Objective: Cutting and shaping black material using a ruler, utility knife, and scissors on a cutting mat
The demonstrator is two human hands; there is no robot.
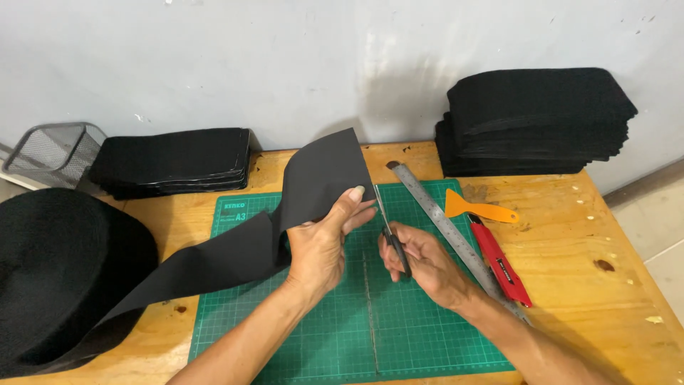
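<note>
My left hand (324,239) grips the end of a long black fabric strip (313,178), holding it up over the green cutting mat (413,335). The strip runs down to the left toward a large black roll (57,264). My right hand (424,264) holds black-handled scissors (388,228), blades pointing up at the strip's right edge beside my left thumb.
A steel ruler (442,221) lies diagonally on the mat's right side. An orange scraper (477,209) and a red utility knife (502,267) lie beside it. Stacks of cut black pieces sit at back left (171,160) and back right (534,121). A wire mesh basket (53,151) stands far left.
</note>
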